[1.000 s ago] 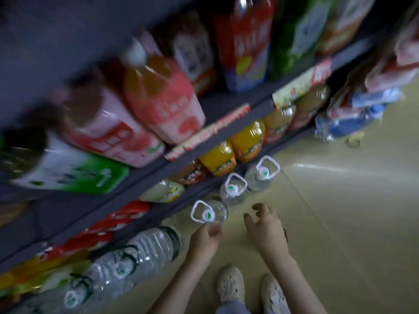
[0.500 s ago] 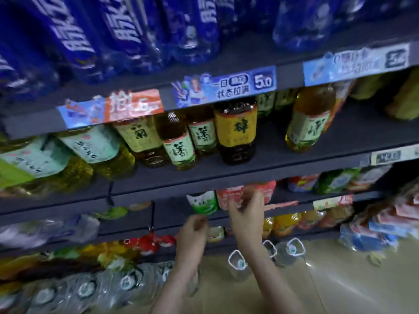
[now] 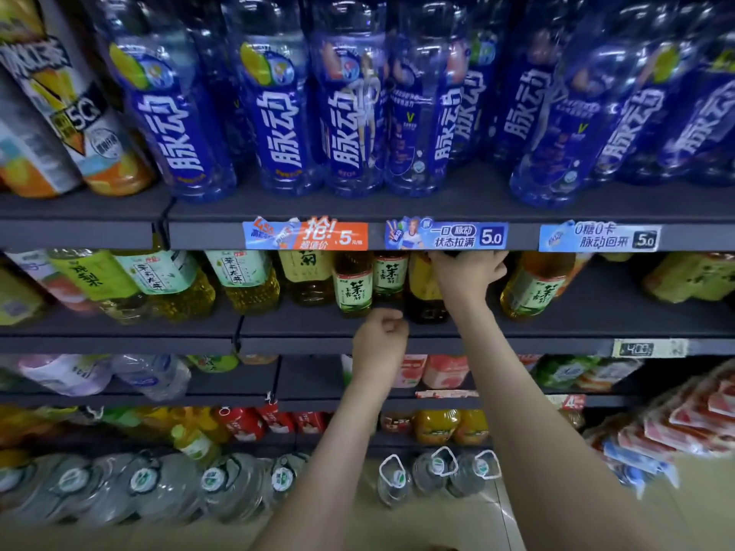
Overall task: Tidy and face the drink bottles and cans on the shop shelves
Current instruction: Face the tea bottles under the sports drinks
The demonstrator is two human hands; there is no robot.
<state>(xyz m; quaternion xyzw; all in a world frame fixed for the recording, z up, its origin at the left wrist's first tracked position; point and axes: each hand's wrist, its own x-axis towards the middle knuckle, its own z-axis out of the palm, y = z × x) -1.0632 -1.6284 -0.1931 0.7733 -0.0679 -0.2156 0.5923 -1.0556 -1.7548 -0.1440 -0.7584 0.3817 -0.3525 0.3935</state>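
Within the last 1 s both hands have risen from the handled water jugs [image 3: 433, 467] on the floor to the tea shelf [image 3: 576, 332]. The right hand [image 3: 468, 272] now grips the top of the dark yellow-labelled tea bottle [image 3: 422, 292], which stands upright near the shelf's front, just beside 2 green-labelled tea bottles [image 3: 353, 290]. The left hand [image 3: 380, 339] hovers at the shelf edge, its fingers curled on nothing. The work has probably shifted to facing this row, starting with this bottle.
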